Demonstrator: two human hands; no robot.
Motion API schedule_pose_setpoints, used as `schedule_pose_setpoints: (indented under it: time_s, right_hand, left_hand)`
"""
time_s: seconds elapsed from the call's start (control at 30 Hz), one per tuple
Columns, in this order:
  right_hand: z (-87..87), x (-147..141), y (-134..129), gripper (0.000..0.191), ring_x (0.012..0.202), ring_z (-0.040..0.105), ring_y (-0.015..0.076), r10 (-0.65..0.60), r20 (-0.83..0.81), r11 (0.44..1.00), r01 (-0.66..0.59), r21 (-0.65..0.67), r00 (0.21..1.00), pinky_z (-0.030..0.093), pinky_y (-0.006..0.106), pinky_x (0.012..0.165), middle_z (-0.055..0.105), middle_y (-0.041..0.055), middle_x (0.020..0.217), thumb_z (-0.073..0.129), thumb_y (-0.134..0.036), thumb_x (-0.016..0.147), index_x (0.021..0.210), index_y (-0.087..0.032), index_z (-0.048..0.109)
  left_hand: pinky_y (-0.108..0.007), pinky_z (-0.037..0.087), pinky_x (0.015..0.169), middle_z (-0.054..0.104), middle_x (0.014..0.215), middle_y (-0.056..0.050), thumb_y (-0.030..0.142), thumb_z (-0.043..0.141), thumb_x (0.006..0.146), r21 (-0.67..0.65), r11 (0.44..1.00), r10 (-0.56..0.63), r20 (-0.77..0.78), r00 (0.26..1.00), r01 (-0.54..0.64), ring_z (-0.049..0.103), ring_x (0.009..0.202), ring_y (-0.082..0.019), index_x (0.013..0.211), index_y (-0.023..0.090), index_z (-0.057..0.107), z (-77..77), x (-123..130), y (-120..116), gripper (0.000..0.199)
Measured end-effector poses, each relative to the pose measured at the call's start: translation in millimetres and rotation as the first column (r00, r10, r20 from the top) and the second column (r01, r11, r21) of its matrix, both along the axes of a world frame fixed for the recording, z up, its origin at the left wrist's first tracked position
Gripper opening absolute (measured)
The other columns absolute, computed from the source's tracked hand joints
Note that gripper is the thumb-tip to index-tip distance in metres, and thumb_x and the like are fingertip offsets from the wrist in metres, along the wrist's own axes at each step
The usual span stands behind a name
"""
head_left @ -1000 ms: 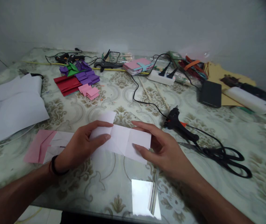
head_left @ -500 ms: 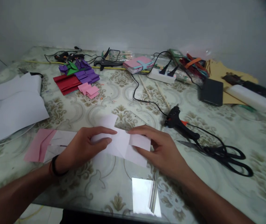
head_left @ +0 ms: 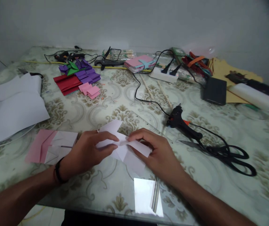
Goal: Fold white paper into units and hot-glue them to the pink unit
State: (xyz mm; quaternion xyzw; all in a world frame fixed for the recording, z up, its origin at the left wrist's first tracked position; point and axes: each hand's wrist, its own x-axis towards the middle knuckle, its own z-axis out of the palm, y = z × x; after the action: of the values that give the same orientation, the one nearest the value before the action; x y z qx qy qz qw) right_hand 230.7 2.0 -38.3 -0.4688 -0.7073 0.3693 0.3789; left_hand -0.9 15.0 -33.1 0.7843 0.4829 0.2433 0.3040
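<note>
A creased, pale sheet of paper (head_left: 117, 152) with raised flaps is between my hands, near the front of the table. My left hand (head_left: 94, 147) pinches its left part with thumb and forefinger. On the other side, my right hand (head_left: 156, 152) grips a folded flap, its fingertips close to those of the left. Beside my left wrist lies a folded pink and white paper piece (head_left: 54, 146). To the right of my right hand rest a black glue gun (head_left: 183, 124) and black-handled scissors (head_left: 221, 155).
A stack of white sheets (head_left: 12, 110) lies at the left. Purple, green, red and pink folded papers (head_left: 87, 75) sit farther back. A power strip (head_left: 164, 75) with cords, a pink paper bundle (head_left: 140, 62) and a dark box (head_left: 216, 91) stand near the wall.
The paper's flaps have lifted and its middle has bent upward between my fingers. My hands have drawn slightly closer together; both keep hold of the paper.
</note>
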Motion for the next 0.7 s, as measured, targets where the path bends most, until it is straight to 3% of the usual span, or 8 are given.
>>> schedule_pose_setpoints:
  time_s: [0.27,0.37,0.5,0.6,0.7]
  right_hand:
    - [3.3,-9,-8,0.011,0.085,0.071,0.0199,-0.138,-0.035,0.971,0.128,-0.2,0.99,0.056,0.03,0.068,0.075,0.0037,0.092,0.066,-0.025,0.087,0.096,-0.023,0.072]
    - [3.2,-10,-8,0.007,0.088,0.072,0.0199,-0.127,-0.099,0.971,0.104,-0.215,0.987,0.058,0.031,0.075,0.076,0.0039,0.093,0.068,-0.027,0.087,0.091,-0.022,0.071]
    - [4.1,-10,-7,0.007,0.085,0.071,0.0191,-0.152,-0.113,0.966,0.124,-0.228,0.982,0.059,0.032,0.076,0.076,0.0029,0.09,0.069,-0.025,0.086,0.092,-0.023,0.073]
    - [7.7,-11,-9,0.012,0.088,0.072,0.0195,-0.164,-0.109,0.973,0.142,-0.182,0.98,0.06,0.032,0.076,0.076,0.0028,0.093,0.068,-0.019,0.084,0.094,-0.024,0.073]
    - [13.0,-13,-16,0.015,0.087,0.074,0.0198,-0.169,-0.045,0.98,0.163,-0.118,0.985,0.06,0.031,0.073,0.078,0.0024,0.096,0.064,-0.016,0.085,0.094,-0.025,0.072]
  left_hand:
    - [-0.023,0.048,0.057,0.078,0.071,0.004,0.027,0.069,0.093,0.165,0.986,0.02,-0.039,0.999,-0.013,0.066,0.056,-0.011,0.092,0.026,0.079,8.8,3,-11,0.009]
    - [-0.023,0.054,0.064,0.081,0.084,0.003,0.024,0.066,0.095,0.164,0.986,0.013,-0.053,0.999,-0.004,0.071,0.065,-0.012,0.1,0.026,0.076,11.1,4,-13,0.012]
    - [-0.024,0.059,0.066,0.081,0.106,0.0,0.024,0.069,0.091,0.181,0.981,0.077,-0.041,0.996,-0.068,0.077,0.077,-0.017,0.126,0.028,0.064,10.5,5,-17,0.036]
    - [-0.024,0.059,0.059,0.08,0.101,0.001,0.023,0.072,0.088,0.205,0.973,0.122,-0.041,0.992,-0.111,0.077,0.072,-0.018,0.139,0.031,0.053,10.7,6,-22,0.056]
    - [-0.024,0.06,0.062,0.08,0.099,0.001,0.022,0.069,0.09,0.284,0.954,0.114,-0.061,0.992,-0.092,0.077,0.072,-0.018,0.143,0.03,0.049,12.1,8,-26,0.057]
